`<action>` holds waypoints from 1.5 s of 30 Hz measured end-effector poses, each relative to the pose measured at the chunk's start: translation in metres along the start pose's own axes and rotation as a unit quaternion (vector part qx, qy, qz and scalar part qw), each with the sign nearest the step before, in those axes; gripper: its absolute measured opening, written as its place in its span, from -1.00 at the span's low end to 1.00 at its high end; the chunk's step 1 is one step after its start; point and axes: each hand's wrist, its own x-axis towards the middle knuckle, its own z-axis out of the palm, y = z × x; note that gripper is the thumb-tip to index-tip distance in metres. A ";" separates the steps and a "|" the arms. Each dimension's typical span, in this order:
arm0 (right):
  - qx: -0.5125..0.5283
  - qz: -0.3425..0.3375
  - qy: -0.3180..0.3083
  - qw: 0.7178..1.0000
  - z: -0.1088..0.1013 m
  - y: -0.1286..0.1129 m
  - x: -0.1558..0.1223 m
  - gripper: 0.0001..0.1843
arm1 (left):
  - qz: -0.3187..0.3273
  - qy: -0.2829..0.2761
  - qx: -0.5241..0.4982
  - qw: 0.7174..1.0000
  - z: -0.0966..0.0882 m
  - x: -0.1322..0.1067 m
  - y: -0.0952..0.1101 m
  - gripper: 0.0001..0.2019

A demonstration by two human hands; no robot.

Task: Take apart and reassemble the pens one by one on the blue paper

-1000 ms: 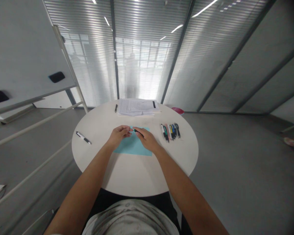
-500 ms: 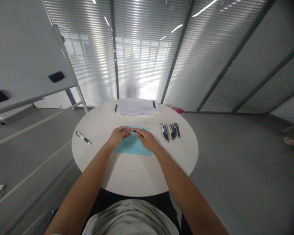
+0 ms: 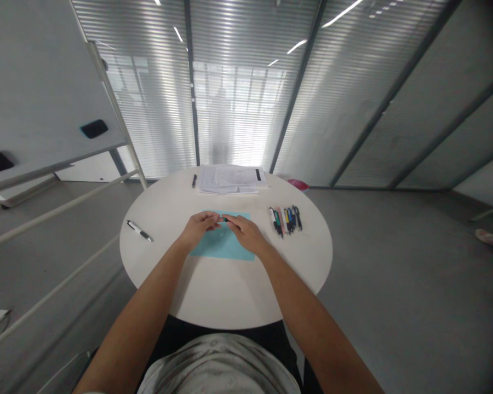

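Over the blue sheet [image 3: 224,246] my two hands meet, fingertips almost touching. My right hand [image 3: 246,232] is closed around a slim dark piece [image 3: 225,219], which looks like part of a pen; most of it is hidden by the fingers. My left hand [image 3: 199,227] is pinched at the tip of that piece, and whatever lies between its thumb and finger is too small to make out. To the right lies a row of several pens [image 3: 286,220] in different colours. A single white and black pen [image 3: 139,230] rests at the left.
The round white table [image 3: 225,295] carries a stack of printed papers [image 3: 230,179] at its far edge, with a small dark pen [image 3: 194,181] beside it. A whiteboard [image 3: 45,71] on a metal frame stands to the left. Something pink [image 3: 298,185] shows behind the table.
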 end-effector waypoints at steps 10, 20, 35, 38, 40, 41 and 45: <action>-0.011 0.000 -0.001 1.000 0.000 0.000 -0.001 -0.57 | 0.004 0.001 0.025 1.000 0.003 -0.003 0.007 -0.67; -0.069 0.016 -0.017 0.997 -0.003 -0.007 -0.002 -0.59 | 0.025 0.007 0.115 0.993 0.002 0.001 0.004 -0.72; -0.080 0.014 -0.001 0.997 0.002 -0.001 0.000 -0.68 | 0.058 0.012 0.231 0.971 0.001 -0.001 0.006 -0.73; -0.078 0.007 0.006 0.997 0.002 0.000 0.000 -0.68 | 0.066 0.008 0.231 0.971 0.000 0.001 0.002 -0.75; -0.069 0.002 0.010 0.998 0.003 0.001 0.001 -0.69 | 0.077 0.012 0.217 0.973 0.000 0.002 0.000 -0.73; -0.063 -0.001 0.010 0.998 0.003 0.002 0.001 -0.69 | 0.083 0.014 0.204 0.975 0.000 0.003 -0.002 -0.71; -0.024 -0.004 0.021 0.999 0.007 0.006 0.003 -0.70 | 0.080 0.012 0.157 0.984 0.001 0.003 -0.002 -0.67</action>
